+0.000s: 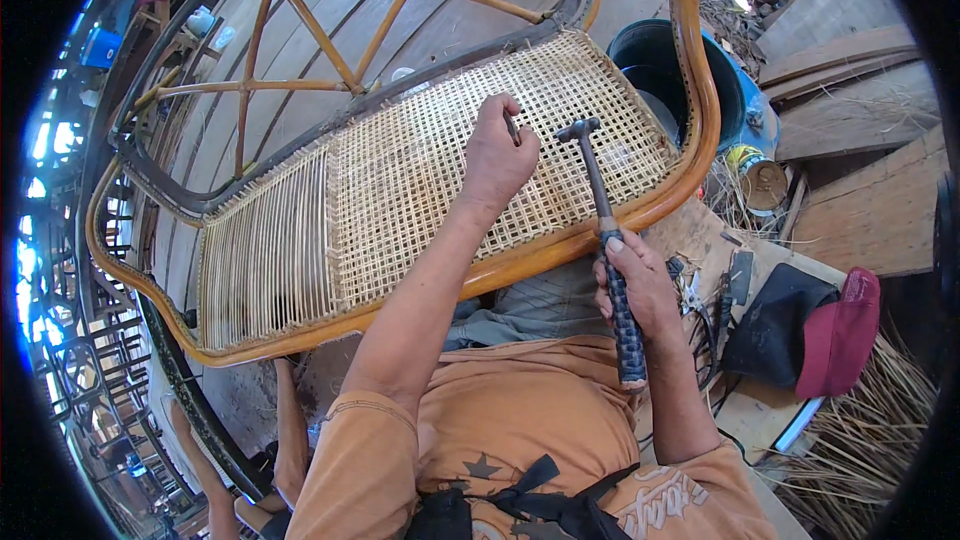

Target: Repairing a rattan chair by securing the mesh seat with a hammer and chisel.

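My right hand is wrapped round the dark, textured grip of a hammer. Its metal head points away from me, over the woven cane panel. Above the middle of that panel, my left hand is closed in a pinch round a short dark rod. The rod is mostly hidden by the fingers, and its exact kind cannot be made out. A bent rattan frame surrounds the panel across my lap. On the panel's left part, strands run in one direction only, without cross weaving.
At the far right stands a dark bucket, with an open tin nearby. A black and maroon cap lies at right by loose tools and cane strands. Another person's bare limbs show at lower left.
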`<state>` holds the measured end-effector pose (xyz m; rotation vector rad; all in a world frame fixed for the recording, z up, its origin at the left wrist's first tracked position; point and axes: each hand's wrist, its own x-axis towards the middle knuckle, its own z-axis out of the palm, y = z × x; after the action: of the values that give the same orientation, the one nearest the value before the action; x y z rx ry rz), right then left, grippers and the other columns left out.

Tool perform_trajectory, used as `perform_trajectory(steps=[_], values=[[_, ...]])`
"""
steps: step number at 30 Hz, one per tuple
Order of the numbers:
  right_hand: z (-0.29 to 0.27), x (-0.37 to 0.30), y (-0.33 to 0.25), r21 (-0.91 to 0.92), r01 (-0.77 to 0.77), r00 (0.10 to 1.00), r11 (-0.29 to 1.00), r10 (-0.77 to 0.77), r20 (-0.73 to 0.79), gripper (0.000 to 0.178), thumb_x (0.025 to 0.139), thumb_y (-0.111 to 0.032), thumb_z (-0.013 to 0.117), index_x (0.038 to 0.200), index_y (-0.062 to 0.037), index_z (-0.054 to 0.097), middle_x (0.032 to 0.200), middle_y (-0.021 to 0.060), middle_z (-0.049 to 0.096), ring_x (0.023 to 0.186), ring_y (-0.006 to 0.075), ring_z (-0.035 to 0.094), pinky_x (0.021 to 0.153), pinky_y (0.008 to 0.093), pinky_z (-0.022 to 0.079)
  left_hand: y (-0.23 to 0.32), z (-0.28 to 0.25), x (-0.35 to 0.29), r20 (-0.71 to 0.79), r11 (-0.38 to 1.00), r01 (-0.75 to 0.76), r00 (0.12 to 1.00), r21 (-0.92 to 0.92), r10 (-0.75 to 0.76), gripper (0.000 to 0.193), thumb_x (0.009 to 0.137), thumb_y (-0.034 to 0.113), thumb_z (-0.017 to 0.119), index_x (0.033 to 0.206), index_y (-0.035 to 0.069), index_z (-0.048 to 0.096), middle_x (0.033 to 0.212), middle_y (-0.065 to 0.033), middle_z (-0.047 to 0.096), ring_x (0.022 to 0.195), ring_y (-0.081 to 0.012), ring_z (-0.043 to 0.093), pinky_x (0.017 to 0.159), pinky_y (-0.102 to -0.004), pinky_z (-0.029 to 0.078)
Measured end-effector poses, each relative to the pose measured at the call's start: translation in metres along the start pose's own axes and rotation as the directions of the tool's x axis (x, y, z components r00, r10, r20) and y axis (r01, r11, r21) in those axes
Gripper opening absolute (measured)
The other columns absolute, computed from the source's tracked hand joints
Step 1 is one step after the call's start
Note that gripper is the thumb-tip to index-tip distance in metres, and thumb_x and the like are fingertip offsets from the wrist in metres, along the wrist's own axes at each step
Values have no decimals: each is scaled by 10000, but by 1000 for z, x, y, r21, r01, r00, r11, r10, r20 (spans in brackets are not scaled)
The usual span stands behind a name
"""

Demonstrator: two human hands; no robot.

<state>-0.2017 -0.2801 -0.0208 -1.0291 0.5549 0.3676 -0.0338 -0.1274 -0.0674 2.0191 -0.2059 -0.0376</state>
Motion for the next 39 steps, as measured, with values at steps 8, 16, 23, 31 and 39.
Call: perform_trajectory(steps=[8, 16, 23, 31, 39], values=[[-3, 4, 19, 60, -105, 988, 993, 97, 123, 268, 952, -235, 473, 1145, -49, 490, 658, 33, 502, 404, 120, 465, 373, 237, 390, 0, 6, -2, -33, 956, -210, 975, 207, 221, 270, 764, 35, 537, 1013, 31, 435, 839, -149, 503, 595, -260, 546, 601, -395, 475], [-32, -63, 29, -738, 163, 973, 654, -231, 9, 469, 813, -214, 554, 1245, -60, 456, 803, 74, 509, 736, 191, 530, 713, 315, 451, 18, -12, -25, -13, 995, -63, 998, -83, 62, 242, 775, 6, 554, 996, 36, 459, 701, -8, 448, 585, -85, 439, 564, -241, 404], [-28, -87, 52, -789, 316, 948, 526, -140, 286, 485, 809, -240, 605, 1231, -70, 437, 958, 205, 600, 901, 376, 594, 793, 424, 467, 19, -6, -37, -13, 995, -99, 995, 23, 100, 268, 796, 45, 599, 1019, 44, 450, 707, -19, 473, 564, -89, 465, 543, -255, 421], [4, -51, 49, -802, 304, 949, 515, -94, 300, 424, 851, -201, 559, 1198, -23, 390, 800, 254, 597, 824, 420, 596, 707, 480, 472, 31, -10, -37, 67, 991, -70, 996, 112, 63, 267, 822, 60, 600, 1034, 41, 438, 750, -38, 496, 637, -105, 507, 603, -254, 445], [10, -42, 43, -768, 291, 956, 571, -148, 253, 351, 864, -183, 557, 1125, -18, 388, 822, 254, 582, 840, 444, 576, 728, 494, 447, 39, -7, -37, 115, 980, -46, 993, 195, 24, 257, 849, 93, 595, 1040, 36, 433, 740, -44, 520, 617, -109, 515, 602, -262, 453]])
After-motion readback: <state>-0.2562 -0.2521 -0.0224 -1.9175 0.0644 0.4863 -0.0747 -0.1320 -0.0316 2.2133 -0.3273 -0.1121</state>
